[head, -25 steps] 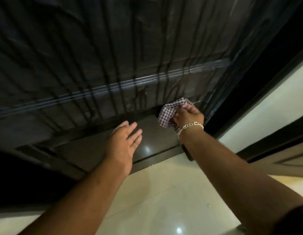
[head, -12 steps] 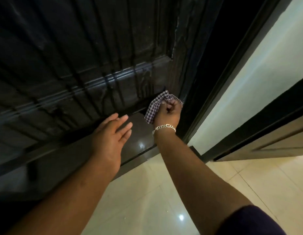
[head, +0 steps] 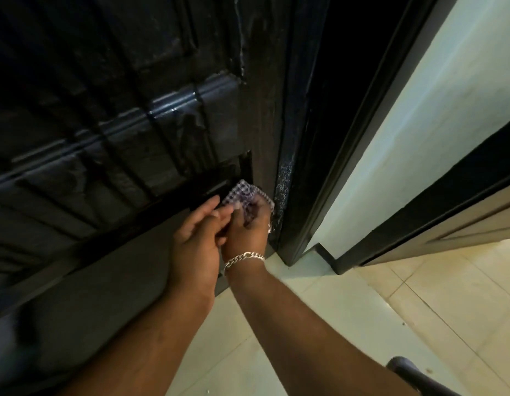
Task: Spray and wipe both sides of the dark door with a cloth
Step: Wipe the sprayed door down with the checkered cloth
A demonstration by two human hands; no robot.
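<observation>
The dark door (head: 139, 115) fills the left of the view, its panels streaked with wet runs. Low on its right side, near the door's edge, my right hand (head: 246, 227) grips a small checkered cloth (head: 242, 192) against the door. A silver chain bracelet sits on that wrist. My left hand (head: 196, 232) lies right beside the right one, its fingers reaching onto the cloth and touching it. Most of the cloth is hidden under both hands. No spray bottle is in view.
The dark door frame (head: 342, 155) stands just right of the hands, with a pale wall (head: 414, 132) beyond it. A second dark-framed door (head: 462, 221) is at far right. Light floor tiles (head: 348, 307) lie below. A dark rounded object (head: 405, 367) shows at the bottom right.
My left hand has moved right from the door's lower panel to meet the right hand at the cloth. The view has swung toward the door's right edge.
</observation>
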